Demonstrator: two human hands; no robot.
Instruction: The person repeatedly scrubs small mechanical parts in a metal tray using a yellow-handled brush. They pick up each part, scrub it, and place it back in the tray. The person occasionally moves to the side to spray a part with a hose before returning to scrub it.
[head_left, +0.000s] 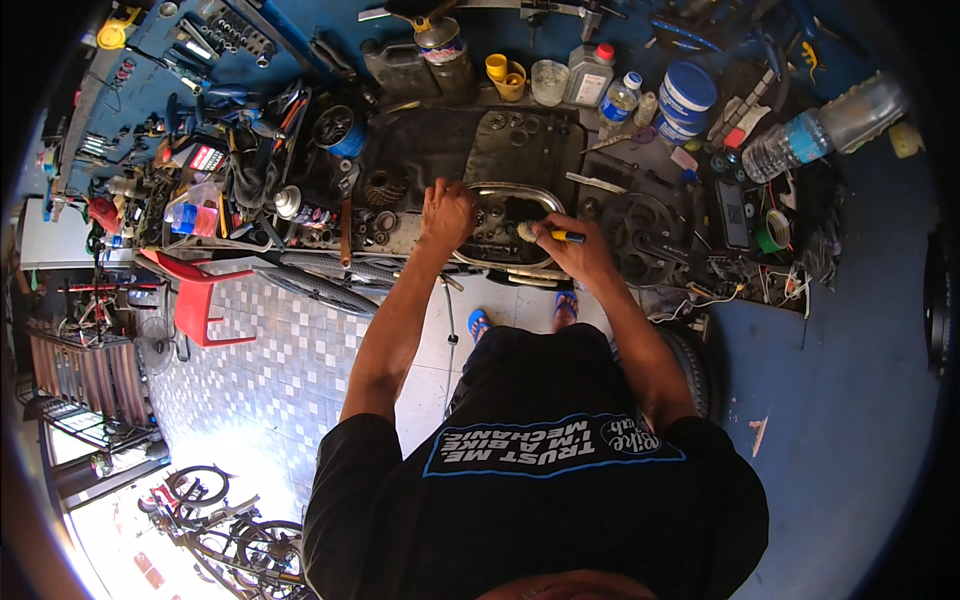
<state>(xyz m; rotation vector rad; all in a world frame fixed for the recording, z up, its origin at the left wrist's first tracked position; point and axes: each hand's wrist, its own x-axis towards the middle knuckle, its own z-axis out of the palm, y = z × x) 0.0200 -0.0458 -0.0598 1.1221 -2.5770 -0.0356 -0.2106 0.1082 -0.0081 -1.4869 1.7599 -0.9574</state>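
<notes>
An oval metal tray (512, 187) with dark contents and several small metal parts lies at the near edge of the workbench. Over its right side, my right hand (582, 248) is closed round a brush (567, 236) with a yellow and black handle; its pale bristles point left over the tray. At the tray's left edge is my left hand (447, 212), fingers curled down and pressed together. Whatever those fingertips hold, if anything, is hidden. A bicycle cassette (384, 189) sits left of that hand. Right of the brush lies a crankset with a toothed chainring (640, 230).
Pliers and other hand tools crowd the bench's left. Behind the tray stand a yellow cup (508, 80), a grey bottle with a red cap (590, 75) and blue-and-white tubs (686, 95). A phone (732, 213) lies at right. A bicycle tyre (320, 288) and red chair (210, 305) are below left.
</notes>
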